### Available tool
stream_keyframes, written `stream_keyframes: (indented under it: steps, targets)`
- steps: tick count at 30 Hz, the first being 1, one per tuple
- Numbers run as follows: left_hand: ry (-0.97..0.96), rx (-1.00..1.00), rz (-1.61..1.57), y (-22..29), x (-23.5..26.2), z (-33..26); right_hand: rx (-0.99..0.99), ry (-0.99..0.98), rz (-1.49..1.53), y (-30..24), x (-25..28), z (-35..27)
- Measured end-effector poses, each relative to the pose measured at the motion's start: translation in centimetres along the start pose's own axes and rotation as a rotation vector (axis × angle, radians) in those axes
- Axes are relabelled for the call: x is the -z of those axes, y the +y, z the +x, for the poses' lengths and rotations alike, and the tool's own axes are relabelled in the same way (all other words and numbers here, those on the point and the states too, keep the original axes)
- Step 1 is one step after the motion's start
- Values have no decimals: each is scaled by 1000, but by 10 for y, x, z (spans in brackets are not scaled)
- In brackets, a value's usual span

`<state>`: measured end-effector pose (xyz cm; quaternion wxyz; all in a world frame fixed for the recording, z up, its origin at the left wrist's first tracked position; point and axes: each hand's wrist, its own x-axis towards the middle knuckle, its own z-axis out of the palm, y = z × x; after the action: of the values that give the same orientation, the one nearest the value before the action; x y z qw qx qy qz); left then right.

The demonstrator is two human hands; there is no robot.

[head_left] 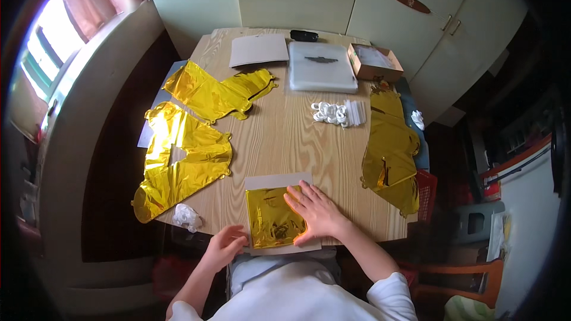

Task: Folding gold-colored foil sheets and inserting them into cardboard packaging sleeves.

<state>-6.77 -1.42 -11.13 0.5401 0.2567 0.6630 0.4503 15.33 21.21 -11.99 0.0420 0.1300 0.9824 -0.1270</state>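
A folded gold foil balloon (pixel 270 219) lies on a grey card sheet (pixel 278 181) at the near edge of the wooden table (pixel 285 137). My right hand (pixel 315 211) presses flat on the foil's right side, fingers spread. At the sheet's lower left corner, my left hand (pixel 225 246) pinches the edge of the card and foil by the table edge.
Flat gold foil balloons lie at the left (pixel 184 163), upper left (pixel 217 92) and right (pixel 389 148). White ribbon coils with straws (pixel 336 113) sit mid-table. A stack of clear bags (pixel 322 66), a grey card (pixel 259 49), a cardboard box (pixel 375 62) and a crumpled white scrap (pixel 187 217) are also there.
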Motion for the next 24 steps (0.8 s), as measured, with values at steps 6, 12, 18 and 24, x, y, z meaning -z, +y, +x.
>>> stream_keyframes:
  steps: [6, 12, 18, 24]
  targets:
    - [23, 88, 37, -39, -7, -8, 68, -45, -3, -10, 0, -1]
    - [-70, 310, -569, -40, -21, -3, 100, -54, -27, -20, 2, -1]
    - [-150, 143, -471, -41, -20, 1, 200, -109, 8, 10, 27, 18]
    - [-43, 45, -486, -47, -13, 0, -149, 309, 258, 181, 102, 131]
